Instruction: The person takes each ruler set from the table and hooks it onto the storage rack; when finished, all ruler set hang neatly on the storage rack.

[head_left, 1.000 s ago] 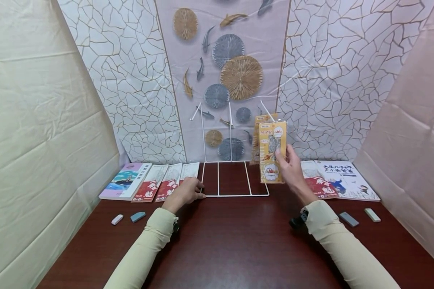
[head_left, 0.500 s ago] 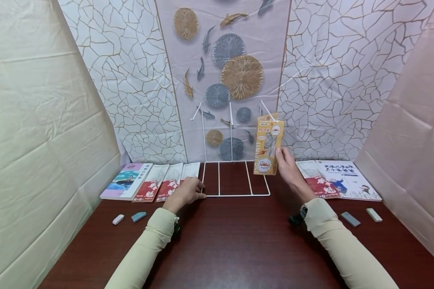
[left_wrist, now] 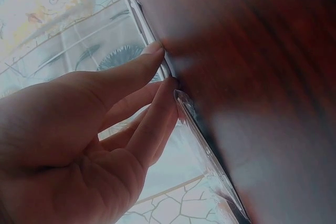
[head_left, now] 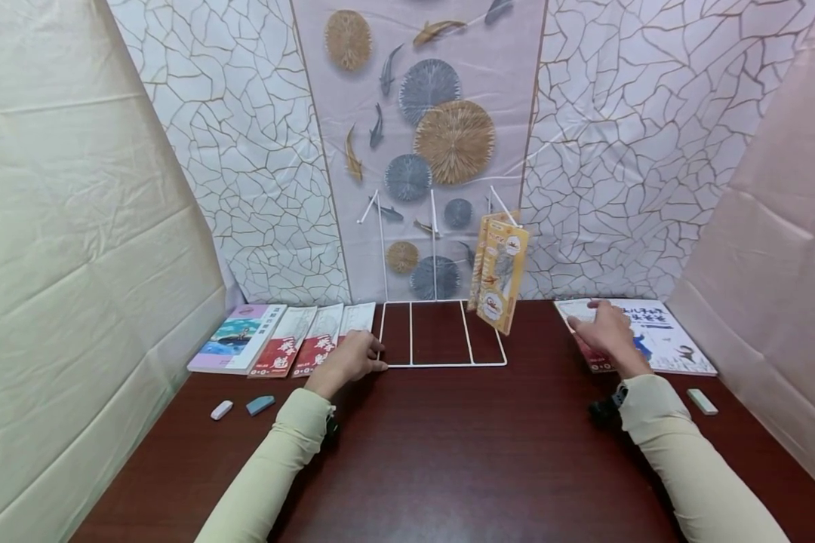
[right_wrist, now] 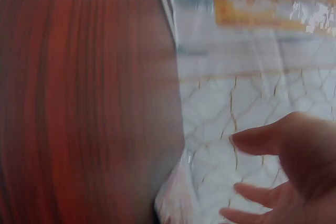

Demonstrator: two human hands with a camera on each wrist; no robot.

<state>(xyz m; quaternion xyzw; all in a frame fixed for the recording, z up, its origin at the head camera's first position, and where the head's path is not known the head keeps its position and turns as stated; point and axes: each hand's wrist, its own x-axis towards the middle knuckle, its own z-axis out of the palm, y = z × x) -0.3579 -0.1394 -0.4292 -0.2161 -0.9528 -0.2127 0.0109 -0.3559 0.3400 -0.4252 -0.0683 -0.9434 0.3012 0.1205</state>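
Observation:
A white wire display rack (head_left: 448, 366) stands at the back of the dark wooden table. From its right hook hang yellow duck-print packs (head_left: 502, 279), the front one tilted. My left hand (head_left: 349, 360) pinches the rack's base wire at the left front corner; the left wrist view shows the thumb (left_wrist: 152, 51) and fingertips on the wire. My right hand (head_left: 607, 335) is off to the right, over the red-and-white packet (head_left: 587, 356) and the white book (head_left: 675, 351). Its fingers are spread apart with nothing between them in the right wrist view.
At left lie a purple-and-blue book (head_left: 238, 339) and several red-and-white packets (head_left: 281, 343). Small blocks are on the table: white (head_left: 222, 409) and blue (head_left: 260, 405) at left, pale green (head_left: 702, 401) at right. A patterned cloth (head_left: 407, 136) hangs behind.
My right hand has let go of the front duck pack, which now hangs on the right hook, and moved right over the packet and book. The left hand stays at the rack.

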